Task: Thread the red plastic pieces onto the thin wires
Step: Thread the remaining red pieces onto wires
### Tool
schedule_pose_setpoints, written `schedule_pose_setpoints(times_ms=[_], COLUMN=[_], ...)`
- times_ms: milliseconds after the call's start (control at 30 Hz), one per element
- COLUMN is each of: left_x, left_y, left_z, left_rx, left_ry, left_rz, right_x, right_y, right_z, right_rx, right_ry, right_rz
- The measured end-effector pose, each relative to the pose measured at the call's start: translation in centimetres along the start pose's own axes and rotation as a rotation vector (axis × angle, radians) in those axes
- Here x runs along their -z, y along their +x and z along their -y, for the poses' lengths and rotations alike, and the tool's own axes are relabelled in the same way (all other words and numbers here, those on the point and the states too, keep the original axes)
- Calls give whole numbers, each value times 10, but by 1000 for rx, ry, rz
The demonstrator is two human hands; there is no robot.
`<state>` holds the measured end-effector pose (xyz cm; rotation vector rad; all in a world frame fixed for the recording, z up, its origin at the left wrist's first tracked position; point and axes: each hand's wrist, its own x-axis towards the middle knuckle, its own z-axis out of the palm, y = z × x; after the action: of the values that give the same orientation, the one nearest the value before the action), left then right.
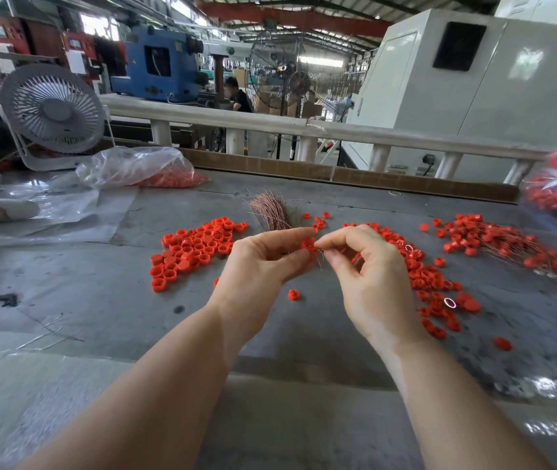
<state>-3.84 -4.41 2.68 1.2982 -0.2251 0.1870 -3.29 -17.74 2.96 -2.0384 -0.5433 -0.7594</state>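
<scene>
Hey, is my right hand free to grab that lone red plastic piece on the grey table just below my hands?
Probably not yet. The right hand is pinching a thin wire at the red piece held by the left hand. The lone red plastic piece lies unobstructed on the grey table.

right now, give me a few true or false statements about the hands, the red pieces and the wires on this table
1. The left hand pinches a red piece. True.
2. The right hand lies flat on the table. False: it is raised, fingers pinched near the red piece.
3. The bundle of wires lies beyond the hands. True.
4. The white fan stands at far right. False: far left.
5. Loose red pieces lie only left of the hands. False: on both sides.
</scene>
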Motion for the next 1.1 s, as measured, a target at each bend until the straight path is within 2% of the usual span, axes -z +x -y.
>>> schedule_pose_setpoints(times_ms=[400, 1100], left_x=[1, -2], left_y=[1, -1], left_z=[-2, -10], left_rx=[102, 242], left_ry=[-214, -281], left_rz=[30, -10], right_x=[0, 1], right_y=[0, -1], right_z=[2, 4], right_rx=[3, 77], right_ry=[24, -47], right_rz=[-20, -55])
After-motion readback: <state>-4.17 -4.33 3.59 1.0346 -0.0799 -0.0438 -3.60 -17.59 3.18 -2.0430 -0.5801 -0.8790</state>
